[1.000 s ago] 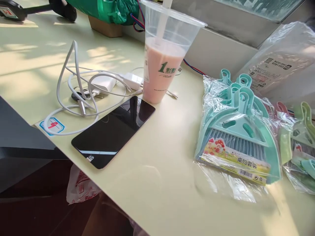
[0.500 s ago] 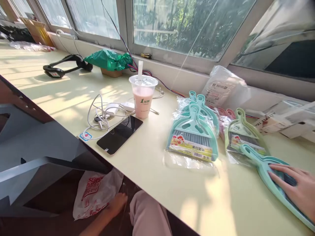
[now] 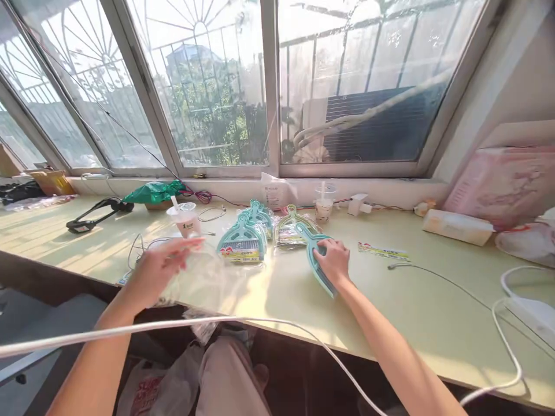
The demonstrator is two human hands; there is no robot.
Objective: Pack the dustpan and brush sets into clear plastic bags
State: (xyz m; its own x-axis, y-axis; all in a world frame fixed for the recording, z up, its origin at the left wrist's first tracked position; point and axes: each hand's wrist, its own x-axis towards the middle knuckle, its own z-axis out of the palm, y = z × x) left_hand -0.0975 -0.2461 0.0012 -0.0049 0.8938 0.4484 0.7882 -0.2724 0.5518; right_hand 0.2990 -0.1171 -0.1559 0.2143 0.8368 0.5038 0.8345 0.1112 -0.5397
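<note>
My right hand (image 3: pixel 333 261) rests on an unwrapped teal dustpan and brush (image 3: pixel 315 260), its fingers curled over the brush. My left hand (image 3: pixel 162 268) is raised above the table's front left part, blurred by motion, with clear plastic film (image 3: pixel 203 283) hanging beside its fingers. Wrapped teal dustpan sets (image 3: pixel 243 240) lie in the middle of the table, and a wrapped green set (image 3: pixel 291 226) lies just behind the unwrapped one.
A pink drink cup (image 3: pixel 185 218) stands behind my left hand. A printed label strip (image 3: pixel 382 251) and a grey cable lie to the right. A white cable (image 3: pixel 277 319) crosses low in front. A white bag (image 3: pixel 162 384) is below the table.
My left hand has risen from beside the white bag to above the table, clear film now beside it. The view has swung right. My right hand remains on the unwrapped dustpan.
</note>
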